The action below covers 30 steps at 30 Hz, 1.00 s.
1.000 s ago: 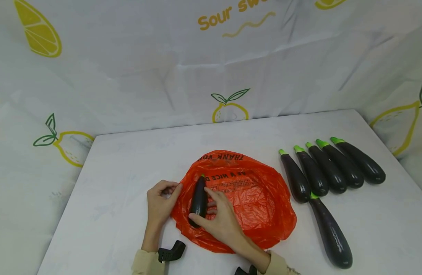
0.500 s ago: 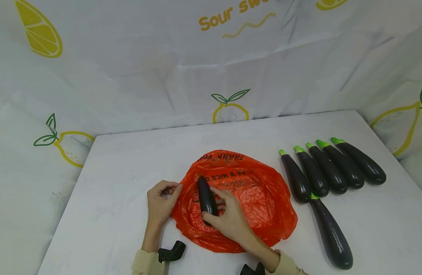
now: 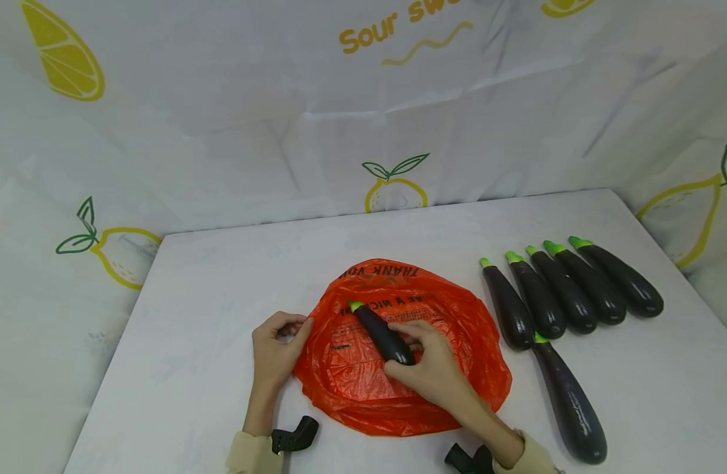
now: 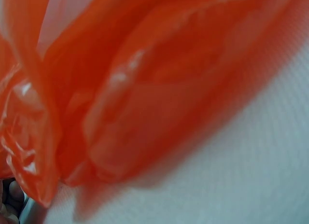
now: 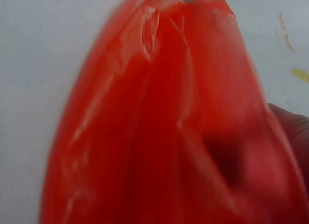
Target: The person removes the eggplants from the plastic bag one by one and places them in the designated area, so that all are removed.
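Observation:
A red plastic bag with black print lies spread with its mouth open upward. My left hand pinches the bag's left rim between thumb and fingers. Inside the bag's outline, my right hand grips a dark eggplant by its thick lower end, the green stem tip pointing up and left. In the left wrist view, folds of the bag fill most of the picture, with a bit of the left hand at the lower corner. The bag hides the eggplant in the right wrist view.
Several eggplants lie in a row to the right of the bag, stems away from me. Below them one more eggplant points toward the front edge. A white table carries everything, with a lemon-printed cloth behind it.
My right hand has moved right with the eggplant, which has turned from nearly upright in the view to a slant. The left hand keeps its place at the bag's rim.

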Available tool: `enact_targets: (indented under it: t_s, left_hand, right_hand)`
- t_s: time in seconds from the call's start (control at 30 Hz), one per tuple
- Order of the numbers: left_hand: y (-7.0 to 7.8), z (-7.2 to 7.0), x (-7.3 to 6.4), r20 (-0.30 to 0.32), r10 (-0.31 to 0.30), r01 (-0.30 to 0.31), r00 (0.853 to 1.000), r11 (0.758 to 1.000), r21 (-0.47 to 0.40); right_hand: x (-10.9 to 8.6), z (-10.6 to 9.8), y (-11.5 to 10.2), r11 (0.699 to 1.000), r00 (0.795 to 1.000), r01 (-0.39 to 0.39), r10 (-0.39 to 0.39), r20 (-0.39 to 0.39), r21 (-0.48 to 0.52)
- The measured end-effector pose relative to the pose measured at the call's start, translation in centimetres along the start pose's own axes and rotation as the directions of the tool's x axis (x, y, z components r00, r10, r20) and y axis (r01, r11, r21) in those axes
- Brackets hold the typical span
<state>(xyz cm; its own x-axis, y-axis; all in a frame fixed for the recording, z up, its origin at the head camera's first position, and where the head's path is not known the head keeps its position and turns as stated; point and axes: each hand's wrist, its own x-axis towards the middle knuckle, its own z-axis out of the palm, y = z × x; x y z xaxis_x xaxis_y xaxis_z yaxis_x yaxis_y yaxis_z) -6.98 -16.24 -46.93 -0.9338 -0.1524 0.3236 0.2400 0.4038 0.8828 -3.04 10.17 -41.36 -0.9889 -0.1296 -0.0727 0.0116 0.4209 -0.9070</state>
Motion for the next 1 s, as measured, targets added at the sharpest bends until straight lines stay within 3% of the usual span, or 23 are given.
enact_targets:
  t_s: [0.23,0.47,0.7,1.0]
  left_hand:
    - [0.01,-0.05,-0.05,-0.003,-0.015,0.015,1.000,1.000,0.003]
    - [-0.17,-0.01,-0.10,0.000,-0.025,0.025,1.000,1.000,0.004]
    - [-0.23,0.02,-0.09,0.004,-0.022,0.022,1.000,1.000,-0.007]
    - [-0.27,0.01,-0.04,0.006,-0.020,0.020,1.000,1.000,-0.016]
  right_hand:
    - [0.12,-0.73,0.30,0.998,1.000,-0.004,0.006,0.021,-0.058]
    - [0.16,-0.24,0.29,0.992,1.000,-0.007,0.005,-0.014,-0.128]
    - [0.06,-0.09,0.37,0.991,0.999,-0.001,-0.004,-0.042,-0.137]
    - [-0.30,-0.47,-0.11,0.987,1.000,-0.008,0.005,-0.021,-0.159]
